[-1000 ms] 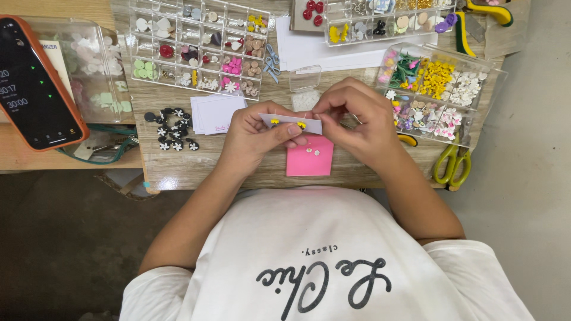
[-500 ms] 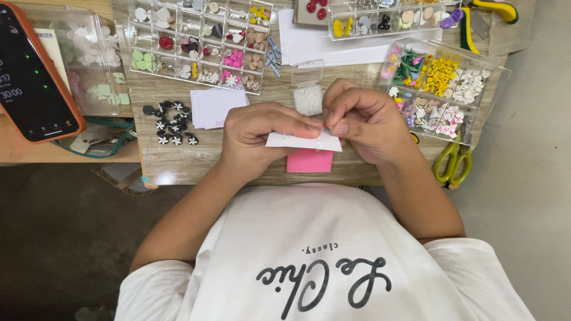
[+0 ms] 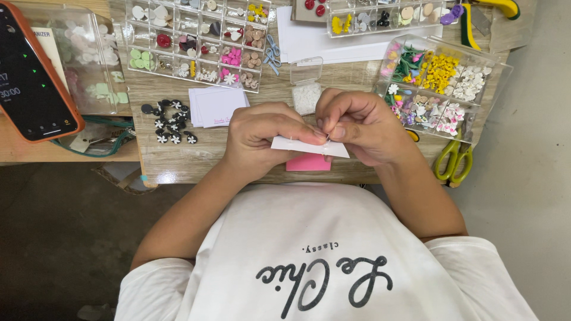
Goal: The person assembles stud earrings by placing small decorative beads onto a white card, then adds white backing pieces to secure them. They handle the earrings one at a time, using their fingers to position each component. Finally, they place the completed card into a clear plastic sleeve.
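— Lifting, is it? That small white paper card [image 3: 310, 146] now sits higher, covering more of the pink card [image 3: 307, 163] on the wooden table [image 3: 178, 163] than a second ago.

— Yes. The left hand [image 3: 262, 139] and right hand [image 3: 361, 126] both pinch it.

— What is between the right fingertips [image 3: 333, 129]?

— Too small to tell.

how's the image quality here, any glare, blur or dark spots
Head view: even, soft light on the table, and both hands, left hand and right hand, look sharp on the white card; some glare on the clear box lid and the phone screen; the floor at lower left is dark; slight wide-angle bending at the edges.
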